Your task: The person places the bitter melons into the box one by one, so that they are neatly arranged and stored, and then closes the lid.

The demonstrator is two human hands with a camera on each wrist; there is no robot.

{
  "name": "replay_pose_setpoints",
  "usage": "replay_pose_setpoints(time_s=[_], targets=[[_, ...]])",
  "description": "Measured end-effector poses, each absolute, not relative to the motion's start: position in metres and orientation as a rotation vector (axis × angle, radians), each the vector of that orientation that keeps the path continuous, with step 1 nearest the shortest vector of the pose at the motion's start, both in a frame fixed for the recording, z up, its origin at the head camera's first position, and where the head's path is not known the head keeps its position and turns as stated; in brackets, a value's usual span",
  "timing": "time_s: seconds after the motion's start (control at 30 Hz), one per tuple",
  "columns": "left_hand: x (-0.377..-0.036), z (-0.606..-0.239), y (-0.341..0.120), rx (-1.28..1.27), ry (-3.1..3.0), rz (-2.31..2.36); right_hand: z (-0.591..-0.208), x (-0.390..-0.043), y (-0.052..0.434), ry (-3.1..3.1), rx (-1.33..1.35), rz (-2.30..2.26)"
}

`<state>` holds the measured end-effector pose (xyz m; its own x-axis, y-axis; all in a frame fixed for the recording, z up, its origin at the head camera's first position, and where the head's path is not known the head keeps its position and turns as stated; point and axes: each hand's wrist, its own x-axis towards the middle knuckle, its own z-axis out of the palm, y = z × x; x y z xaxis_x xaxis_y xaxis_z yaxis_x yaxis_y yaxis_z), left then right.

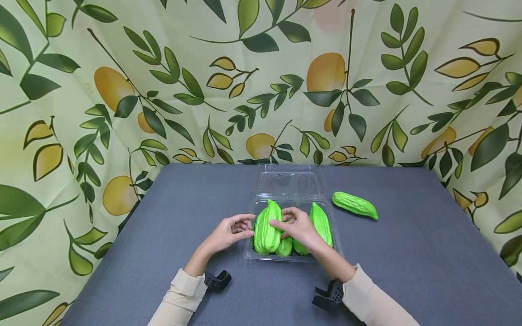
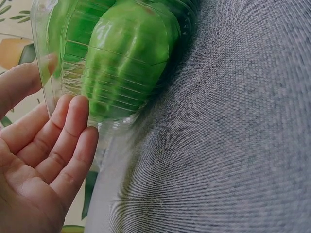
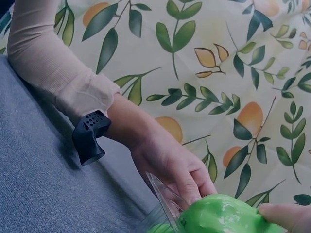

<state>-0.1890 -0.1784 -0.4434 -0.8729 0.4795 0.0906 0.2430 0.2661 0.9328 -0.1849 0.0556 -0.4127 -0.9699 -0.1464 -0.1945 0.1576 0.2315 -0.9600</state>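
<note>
In the head view a clear plastic clamshell box [image 1: 265, 257] holds several bright green bitter melons, with its lid [image 1: 291, 179] folded back behind it. My right hand [image 1: 299, 226] grips the upper bitter melon [image 1: 271, 231] on the left side, thumb on top and fingers at its right edge. My left hand [image 1: 228, 233] is at the box's left rim, fingers loosely bent. The left wrist view shows its fingertips [image 2: 77, 104] right at the ribbed plastic wall. Another bitter melon [image 1: 321, 222] lies at the box's right, partly behind my right hand.
One loose bitter melon [image 1: 355, 205] lies on the grey cloth-covered table [image 1: 195, 194], right of the box. A leaf-and-fruit patterned curtain [image 1: 253, 99] hangs behind the table and along both sides. Black wrist mounts [image 1: 329, 295] sit on both forearms.
</note>
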Motion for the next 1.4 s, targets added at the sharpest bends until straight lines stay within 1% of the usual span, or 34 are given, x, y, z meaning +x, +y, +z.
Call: replay_pose_setpoints(time_s=[0.23,0.57,0.97,1.4], targets=[[-0.190,-0.444,-0.178,0.687,2.319,1.655,-0.411,-0.185,0.055,2.277,0.002,-1.819],[-0.189,-0.445,-0.180,0.693,2.326,1.645,-0.409,-0.180,0.064,2.277,-0.085,-1.832],[-0.189,-0.445,-0.180,0.685,2.320,1.664,-0.400,-0.178,0.085,2.324,-0.176,-1.879],[-0.189,-0.445,-0.179,0.688,2.315,1.667,-0.386,-0.179,0.116,2.366,-0.166,-1.880]])
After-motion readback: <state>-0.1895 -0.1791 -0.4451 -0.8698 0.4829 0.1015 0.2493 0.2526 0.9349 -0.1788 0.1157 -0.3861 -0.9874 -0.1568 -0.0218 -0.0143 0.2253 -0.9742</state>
